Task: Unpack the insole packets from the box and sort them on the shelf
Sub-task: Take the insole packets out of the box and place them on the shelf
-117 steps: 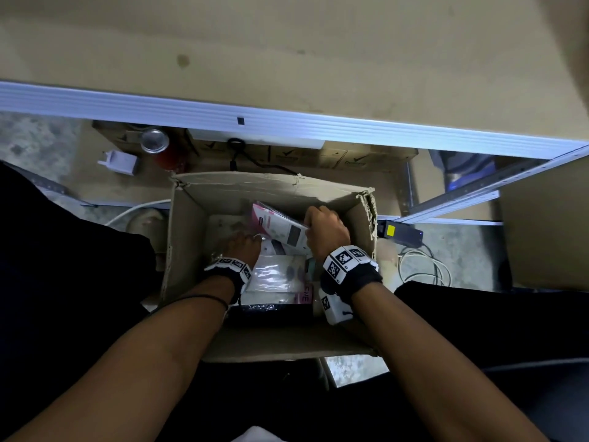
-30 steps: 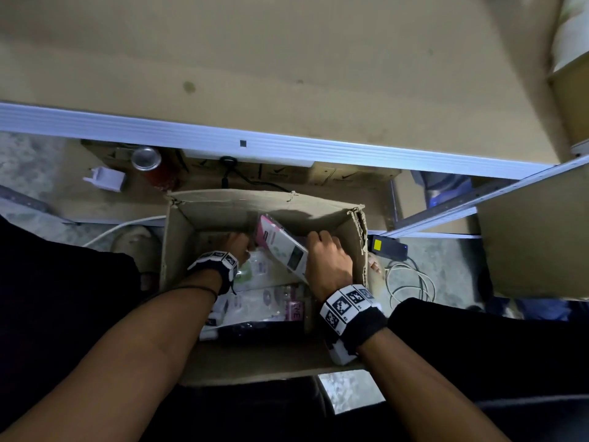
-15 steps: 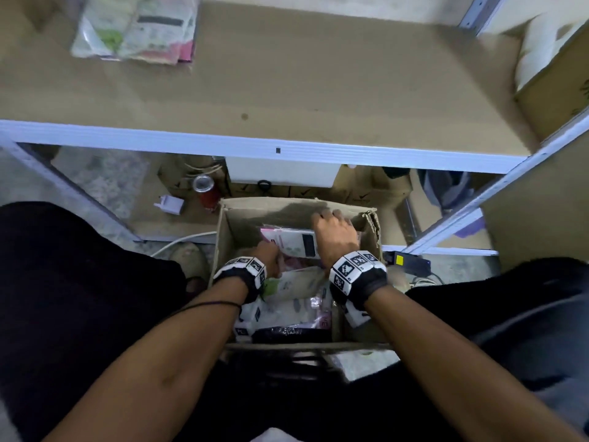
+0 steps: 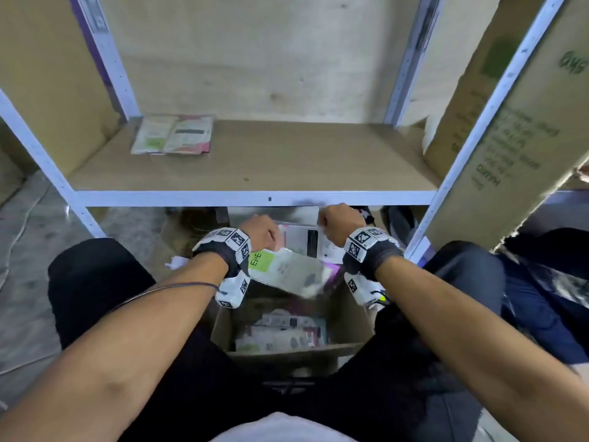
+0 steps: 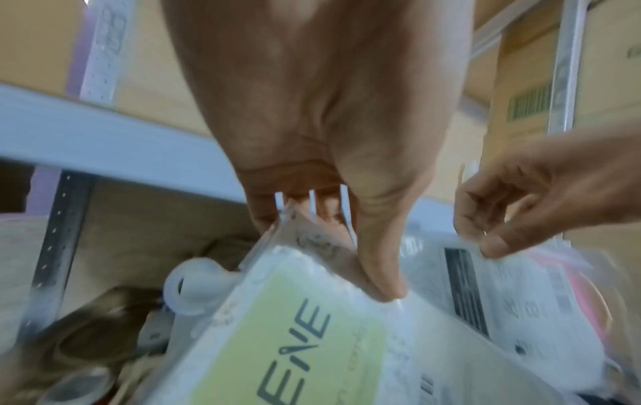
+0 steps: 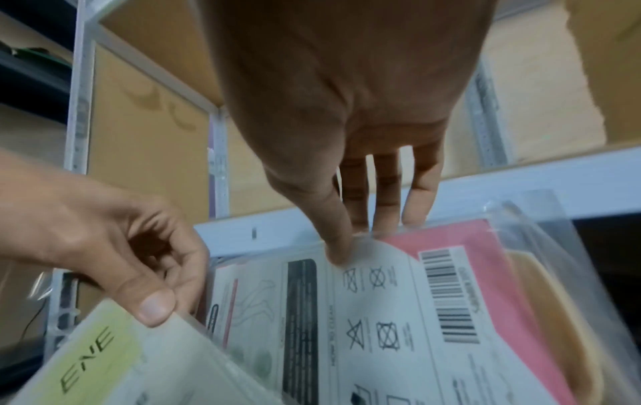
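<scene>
My left hand (image 4: pixel 258 231) pinches the top edge of a green-labelled insole packet (image 4: pixel 284 272) and holds it above the open cardboard box (image 4: pixel 350 317). The thumb (image 5: pixel 376 263) lies on that green packet (image 5: pixel 295 337). My right hand (image 4: pixel 339 222) pinches a pink-and-white insole packet (image 4: pixel 307 241) just below the shelf's front rail (image 4: pixel 255 198). In the right wrist view its thumb (image 6: pixel 333 241) presses the pink packet (image 6: pixel 433 301) beside a barcode. Several more packets (image 4: pixel 282 334) lie in the box. Two packets (image 4: pixel 173 134) rest at the shelf's back left.
The wooden shelf board (image 4: pixel 287 154) is bare right of the two packets. A tall cardboard carton (image 4: pixel 516 122) leans by the right upright. White metal uprights (image 4: pixel 38 151) frame the bay. My dark-clothed knees (image 4: pixel 95 282) flank the box on the concrete floor.
Both hands have risen out of the box, each with a packet, up to just under the shelf rail. My head has tilted up, so the shelf and its two packets show in full.
</scene>
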Action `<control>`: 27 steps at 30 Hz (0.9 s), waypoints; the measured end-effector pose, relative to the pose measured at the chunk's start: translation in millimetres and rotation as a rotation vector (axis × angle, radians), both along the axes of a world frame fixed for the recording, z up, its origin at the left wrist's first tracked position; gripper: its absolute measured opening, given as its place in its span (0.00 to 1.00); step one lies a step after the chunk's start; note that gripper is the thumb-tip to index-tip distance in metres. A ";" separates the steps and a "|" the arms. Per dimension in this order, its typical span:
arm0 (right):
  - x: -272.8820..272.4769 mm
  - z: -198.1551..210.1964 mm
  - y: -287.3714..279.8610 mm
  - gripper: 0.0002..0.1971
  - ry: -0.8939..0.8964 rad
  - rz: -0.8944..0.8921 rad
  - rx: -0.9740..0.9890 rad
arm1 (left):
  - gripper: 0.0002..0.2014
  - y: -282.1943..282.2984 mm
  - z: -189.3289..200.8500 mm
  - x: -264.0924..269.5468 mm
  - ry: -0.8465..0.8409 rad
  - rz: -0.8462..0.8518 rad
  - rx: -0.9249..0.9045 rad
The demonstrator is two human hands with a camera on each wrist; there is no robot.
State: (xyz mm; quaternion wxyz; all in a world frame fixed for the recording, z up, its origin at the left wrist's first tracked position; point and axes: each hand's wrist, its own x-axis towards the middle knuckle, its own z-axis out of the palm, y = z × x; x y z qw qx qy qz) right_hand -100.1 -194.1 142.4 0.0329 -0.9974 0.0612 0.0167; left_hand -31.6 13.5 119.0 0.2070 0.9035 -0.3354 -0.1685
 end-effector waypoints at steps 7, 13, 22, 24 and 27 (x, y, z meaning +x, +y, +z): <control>6.2 72.5 -25.5 0.09 -0.130 -0.019 0.156 | 0.03 22.1 87.8 25.6 -0.100 0.000 -0.103; 27.6 116.2 -51.1 0.05 -0.215 -0.037 0.275 | 0.07 55.2 139.9 62.3 -0.053 0.057 -0.221; 89.5 124.5 -60.3 0.04 -0.206 -0.145 0.786 | 0.07 100.7 135.1 129.7 0.095 0.353 -0.620; 105.6 119.3 -47.9 0.02 -0.215 -0.188 1.016 | 0.11 108.2 126.2 144.5 0.160 0.470 -0.759; 136.4 112.0 -26.2 0.01 -0.189 -0.196 1.267 | 0.08 116.7 111.1 167.0 0.252 0.681 -0.984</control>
